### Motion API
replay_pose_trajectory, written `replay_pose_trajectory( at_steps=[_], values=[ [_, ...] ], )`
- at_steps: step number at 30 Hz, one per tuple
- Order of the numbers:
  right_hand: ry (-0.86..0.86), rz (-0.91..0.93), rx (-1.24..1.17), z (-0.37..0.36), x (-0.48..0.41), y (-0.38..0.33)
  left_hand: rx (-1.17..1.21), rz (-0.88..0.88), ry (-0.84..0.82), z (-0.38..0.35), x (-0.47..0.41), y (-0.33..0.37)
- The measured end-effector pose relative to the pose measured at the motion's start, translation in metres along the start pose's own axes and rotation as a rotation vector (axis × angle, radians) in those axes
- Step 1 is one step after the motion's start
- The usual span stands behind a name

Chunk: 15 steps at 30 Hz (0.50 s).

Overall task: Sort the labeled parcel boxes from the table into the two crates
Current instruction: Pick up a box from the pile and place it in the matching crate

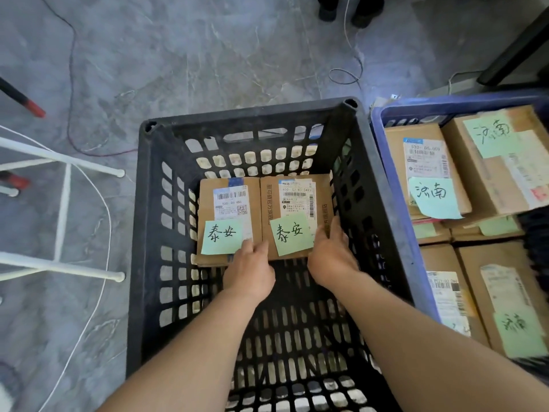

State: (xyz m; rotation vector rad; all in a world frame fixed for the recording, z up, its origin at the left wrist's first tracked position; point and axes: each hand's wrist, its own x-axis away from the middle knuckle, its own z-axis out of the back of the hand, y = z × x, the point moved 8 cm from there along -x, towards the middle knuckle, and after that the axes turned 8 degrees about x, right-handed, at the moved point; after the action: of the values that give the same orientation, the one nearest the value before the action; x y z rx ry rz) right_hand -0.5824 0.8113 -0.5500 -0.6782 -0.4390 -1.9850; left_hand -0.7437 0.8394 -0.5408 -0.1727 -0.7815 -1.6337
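Note:
Two brown parcel boxes lie side by side on the floor of the black crate [142, 233], against its far wall. Each carries a shipping label and a green note with handwritten characters. The left box [208, 203] lies free. The right box [273, 203] is held from both sides: my left hand [249, 272] grips its near left corner, and my right hand [332, 257] grips its near right edge. The near half of the crate floor is bare. To the right stands the blue crate [395, 185], filled with several brown boxes [421, 171] bearing green notes with different characters.
The crates stand on a grey marble-patterned floor. White metal legs [62, 203] of a frame stand at the left, with a white cable and a red wire looping nearby. A person's dark shoes [326, 13] show at the top edge. A black bar [517, 46] slants at top right.

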Motion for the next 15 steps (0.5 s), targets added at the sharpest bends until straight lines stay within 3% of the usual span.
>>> replay_pose_trajectory(
  at_steps=[9, 15],
  values=[
    [0.146, 0.188, -0.014, 0.039, 0.115, 0.007, -0.031, -0.093, 0.016, 0.038, 0.09, 0.012],
    [0.308, 0.132, 0.023, 0.083, 0.201, 0.021, -0.052, -0.186, 0.06, 0.07, 0.159, 0.047]
  ],
)
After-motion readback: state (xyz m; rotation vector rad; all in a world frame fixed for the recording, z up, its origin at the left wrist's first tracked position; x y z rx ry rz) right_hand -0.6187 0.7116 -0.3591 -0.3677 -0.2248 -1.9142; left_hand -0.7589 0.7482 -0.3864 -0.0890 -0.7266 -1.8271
